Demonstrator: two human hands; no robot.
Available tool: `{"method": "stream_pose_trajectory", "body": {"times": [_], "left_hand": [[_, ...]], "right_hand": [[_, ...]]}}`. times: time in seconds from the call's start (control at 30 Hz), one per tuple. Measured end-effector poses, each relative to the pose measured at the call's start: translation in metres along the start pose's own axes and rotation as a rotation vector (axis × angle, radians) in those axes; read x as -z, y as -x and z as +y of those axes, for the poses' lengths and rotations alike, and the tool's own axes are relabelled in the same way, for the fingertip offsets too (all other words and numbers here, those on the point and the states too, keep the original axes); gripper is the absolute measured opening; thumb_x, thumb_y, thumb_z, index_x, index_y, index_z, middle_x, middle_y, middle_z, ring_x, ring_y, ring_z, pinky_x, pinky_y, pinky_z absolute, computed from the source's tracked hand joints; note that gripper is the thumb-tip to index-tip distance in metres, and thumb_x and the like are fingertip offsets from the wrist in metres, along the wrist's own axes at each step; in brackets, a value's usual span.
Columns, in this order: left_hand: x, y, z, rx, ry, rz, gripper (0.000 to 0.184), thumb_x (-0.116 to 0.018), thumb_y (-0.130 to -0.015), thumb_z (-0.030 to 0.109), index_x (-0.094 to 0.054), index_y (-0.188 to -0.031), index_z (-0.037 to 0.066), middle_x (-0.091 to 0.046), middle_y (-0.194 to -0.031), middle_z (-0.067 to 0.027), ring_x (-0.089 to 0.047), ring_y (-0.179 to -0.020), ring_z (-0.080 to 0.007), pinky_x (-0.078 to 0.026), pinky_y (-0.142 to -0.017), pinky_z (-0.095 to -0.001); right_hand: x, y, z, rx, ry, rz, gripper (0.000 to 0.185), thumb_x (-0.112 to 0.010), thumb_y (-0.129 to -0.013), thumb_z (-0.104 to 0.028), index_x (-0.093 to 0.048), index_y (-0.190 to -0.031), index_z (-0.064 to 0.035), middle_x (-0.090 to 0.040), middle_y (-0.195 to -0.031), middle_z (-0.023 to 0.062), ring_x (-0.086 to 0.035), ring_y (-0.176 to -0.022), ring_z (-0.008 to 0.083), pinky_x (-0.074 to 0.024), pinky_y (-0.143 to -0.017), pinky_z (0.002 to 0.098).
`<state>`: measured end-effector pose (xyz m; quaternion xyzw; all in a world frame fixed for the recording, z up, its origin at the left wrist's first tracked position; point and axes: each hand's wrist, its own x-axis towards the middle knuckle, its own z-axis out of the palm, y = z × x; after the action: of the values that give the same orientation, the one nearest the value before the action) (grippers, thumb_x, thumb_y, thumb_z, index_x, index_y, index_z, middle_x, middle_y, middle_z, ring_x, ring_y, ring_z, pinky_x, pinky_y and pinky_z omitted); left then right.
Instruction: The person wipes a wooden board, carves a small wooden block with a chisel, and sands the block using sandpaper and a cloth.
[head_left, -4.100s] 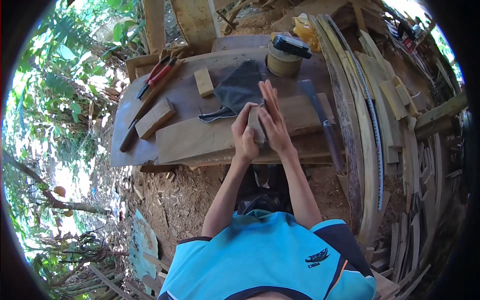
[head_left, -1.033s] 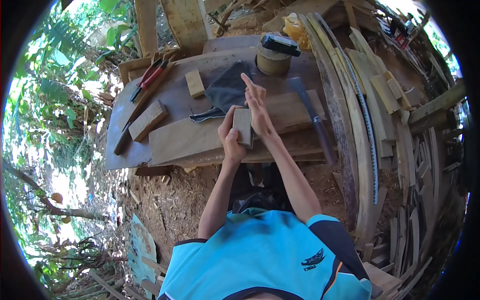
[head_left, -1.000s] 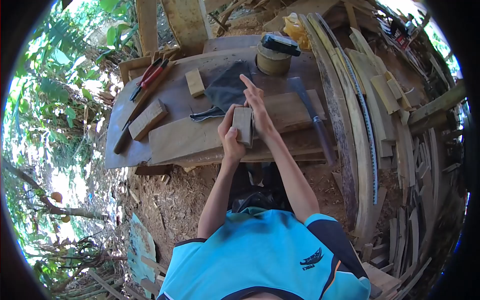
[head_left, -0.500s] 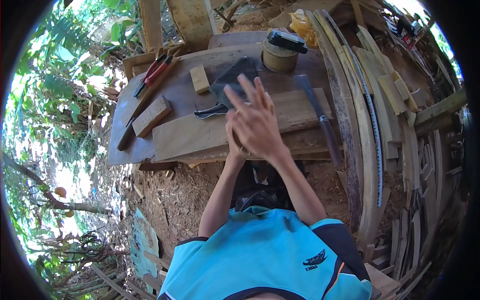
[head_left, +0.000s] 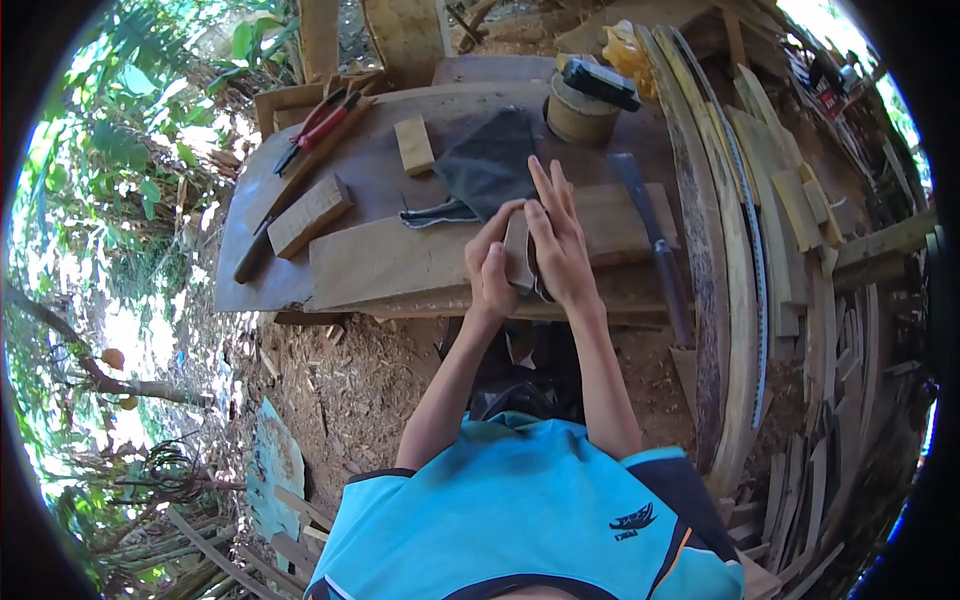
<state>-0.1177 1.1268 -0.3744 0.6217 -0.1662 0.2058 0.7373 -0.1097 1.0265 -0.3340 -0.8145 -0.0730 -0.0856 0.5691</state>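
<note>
Above the near edge of the bench, my left hand (head_left: 490,272) has its fingers wrapped round a small wooden block (head_left: 517,248), thumb up along its side. My right hand (head_left: 565,255) presses against the block's other side, its thumb by the top edge and its fingers stretched out. Between that palm and the wood shows the edge of a thin, dark piece that looks like sandpaper (head_left: 539,272); most of it is hidden. Just beyond the hands lies a dark grey cloth-like sheet (head_left: 487,160) with a frayed pale edge, partly over a long plank (head_left: 390,260).
Two loose wooden blocks (head_left: 311,216) (head_left: 413,145), red-handled pliers (head_left: 325,125) and a long tool (head_left: 255,250) lie on the left. A wide-bladed chisel (head_left: 655,240) lies right. Behind stands a round container (head_left: 583,115) with a dark object on top. Long boards (head_left: 705,250) line the right side.
My right hand has come down from over my left and turned, so the block now shows between them. The camera view has shifted slightly.
</note>
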Motion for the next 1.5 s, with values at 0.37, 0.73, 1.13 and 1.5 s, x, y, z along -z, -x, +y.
{"method": "stream_pose_trajectory", "body": {"times": [0.37, 0.73, 1.13, 1.5], "left_hand": [[0.011, 0.006, -0.001, -0.02, -0.115, -0.236, 0.082, -0.074, -0.064, 0.028, -0.033, -0.128, -0.002, -0.049, -0.119, -0.0148, -0.05, -0.11, -0.023, -0.041, -0.091, -0.0353], [0.021, 0.011, -0.017, 0.142, -0.104, -0.332, 0.093, -0.077, -0.054, 0.016, -0.03, -0.133, 0.0, -0.042, -0.127, -0.0152, -0.043, -0.12, -0.0269, -0.032, -0.101, -0.0357], [0.019, 0.009, -0.011, -0.044, -0.251, -0.201, 0.094, -0.077, -0.053, 0.02, -0.029, -0.132, -0.001, -0.042, -0.122, -0.019, -0.045, -0.114, -0.0346, -0.035, -0.098, -0.0404], [0.013, 0.008, -0.01, -0.05, -0.141, -0.167, 0.093, -0.079, -0.051, 0.023, -0.032, -0.128, -0.001, -0.042, -0.118, -0.0184, -0.045, -0.111, -0.0343, -0.035, -0.096, -0.038]], "right_hand": [[-0.008, -0.029, -0.019, -0.063, 0.269, -0.038, 0.048, -0.044, -0.092, -0.036, -0.041, -0.138, -0.0211, -0.017, -0.151, 0.0159, -0.011, -0.138, 0.0425, -0.0162, -0.111, 0.0473], [-0.011, -0.013, -0.035, 0.148, 0.399, -0.12, 0.072, -0.059, -0.081, -0.052, -0.032, -0.143, -0.0243, -0.009, -0.152, 0.0183, 0.002, -0.14, 0.0395, -0.007, -0.108, 0.059], [-0.003, -0.029, -0.004, 0.091, 0.274, -0.161, 0.073, -0.051, -0.083, -0.06, -0.03, -0.143, -0.027, -0.006, -0.153, 0.0144, 0.0, -0.14, 0.0379, -0.0092, -0.105, 0.0649], [-0.002, 0.003, -0.053, 0.361, 0.631, -0.325, 0.06, -0.043, -0.09, -0.051, -0.03, -0.143, -0.0281, -0.007, -0.153, 0.0173, 0.0, -0.14, 0.0371, -0.0097, -0.112, 0.046]]}}
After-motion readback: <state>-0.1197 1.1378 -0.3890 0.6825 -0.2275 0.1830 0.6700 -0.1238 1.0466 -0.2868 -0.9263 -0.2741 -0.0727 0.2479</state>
